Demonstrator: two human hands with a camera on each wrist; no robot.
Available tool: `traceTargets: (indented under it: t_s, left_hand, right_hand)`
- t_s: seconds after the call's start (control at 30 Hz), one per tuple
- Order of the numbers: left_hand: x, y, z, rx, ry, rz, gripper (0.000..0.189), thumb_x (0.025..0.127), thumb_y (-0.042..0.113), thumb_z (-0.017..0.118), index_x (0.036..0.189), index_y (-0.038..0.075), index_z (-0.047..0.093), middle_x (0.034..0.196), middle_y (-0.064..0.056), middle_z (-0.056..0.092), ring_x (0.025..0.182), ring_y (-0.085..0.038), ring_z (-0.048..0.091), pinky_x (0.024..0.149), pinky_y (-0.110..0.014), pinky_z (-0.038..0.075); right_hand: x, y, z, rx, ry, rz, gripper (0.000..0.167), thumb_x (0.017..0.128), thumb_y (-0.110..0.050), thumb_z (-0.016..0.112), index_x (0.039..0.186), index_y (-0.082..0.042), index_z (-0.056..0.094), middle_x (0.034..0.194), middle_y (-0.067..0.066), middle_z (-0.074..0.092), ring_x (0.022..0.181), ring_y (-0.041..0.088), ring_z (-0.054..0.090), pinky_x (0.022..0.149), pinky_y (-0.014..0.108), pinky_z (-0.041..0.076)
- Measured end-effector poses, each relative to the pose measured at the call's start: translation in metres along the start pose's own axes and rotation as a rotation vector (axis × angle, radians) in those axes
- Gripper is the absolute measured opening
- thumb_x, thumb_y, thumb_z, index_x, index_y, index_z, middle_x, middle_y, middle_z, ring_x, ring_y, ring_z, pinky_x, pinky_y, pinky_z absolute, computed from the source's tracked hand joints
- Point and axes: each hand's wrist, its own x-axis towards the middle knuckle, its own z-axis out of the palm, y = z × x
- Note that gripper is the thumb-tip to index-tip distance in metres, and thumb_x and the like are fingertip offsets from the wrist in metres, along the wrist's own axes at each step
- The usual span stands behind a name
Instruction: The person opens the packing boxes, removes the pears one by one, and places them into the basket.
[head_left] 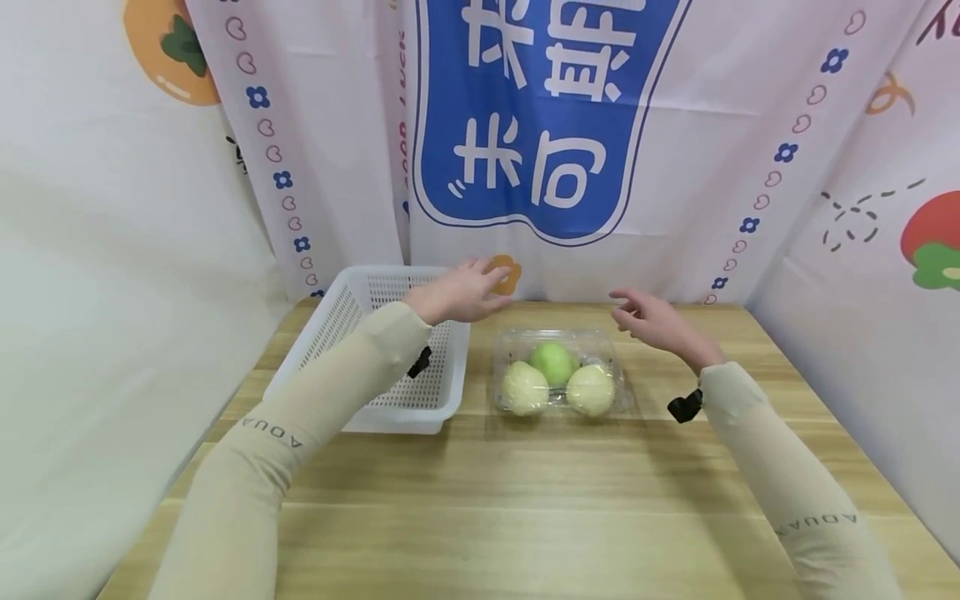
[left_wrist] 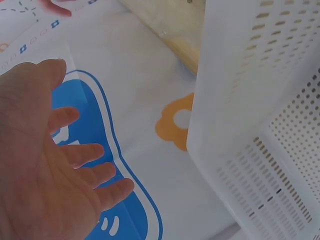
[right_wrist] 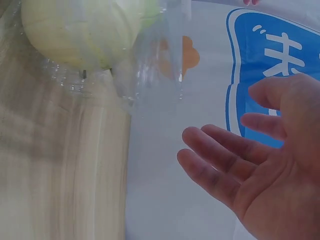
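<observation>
Container (head_left: 592, 338) of clear, shiny plastic, low and boxy, rests on a wood-grain tabletop (head_left: 487, 500), just below and right of the middle of the head view. Glare and creases streak its thin walls, and three round fruits show through them. At the 12 o'clock spot inside sits a bright green fruit (head_left: 553, 363); at 8 o'clock a pale yellow-green fruit (head_left: 524, 389); at 4 o'clock a second pale fruit (head_left: 591, 390), much the same in size and colour. The right wrist view shows pale, faintly streaked skin blurred by the plastic

Left hand (head_left: 465, 292) hovers at 10 o'clock from the container, palm bare, fingers apart and gently bent, holding nothing. Right hand (head_left: 651, 323) hovers at 2 o'clock, also bare, thumb and fingers apart, fingers slightly bent. Neither touches the container

At 9 o'clock stands a white perforated basket (head_left: 405, 422), beside the container with a gap between; the left beige sleeve (head_left: 330, 400) crosses above it. At 12 o'clock, behind everything, hangs a white cloth (head_left: 705, 167) with a blue panel (head_left: 510, 204) bearing white characters
</observation>
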Motion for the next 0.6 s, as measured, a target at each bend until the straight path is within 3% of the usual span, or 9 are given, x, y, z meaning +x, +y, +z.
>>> traceTargets:
  t_s: [0.23,0.6]
  left_hand:
    - [-0.004,0.017,0.006,-0.012,0.029,0.084,0.064,0.102,0.047,0.042,0.156,0.017,0.026,0.162,-0.020,0.020,0.150,-0.041,0.018,0.124,-0.054,0.018]
    - [-0.012,0.050,0.018,0.003,-0.001,0.154,0.064,0.102,0.050,0.041,0.157,0.022,0.024,0.164,-0.016,0.018,0.151,-0.038,0.018,0.122,-0.056,0.024]
  right_hand:
    - [-0.006,0.009,0.010,0.040,-0.007,0.014,0.050,0.104,-0.033,0.046,0.146,-0.007,0.041,0.125,0.025,0.062,0.101,0.035,0.067,0.084,0.047,0.060]
    - [-0.011,0.024,0.028,0.167,-0.029,-0.005,0.052,0.104,-0.026,0.048,0.147,0.000,0.037,0.124,0.033,0.060,0.102,0.043,0.066,0.083,0.048,0.060]
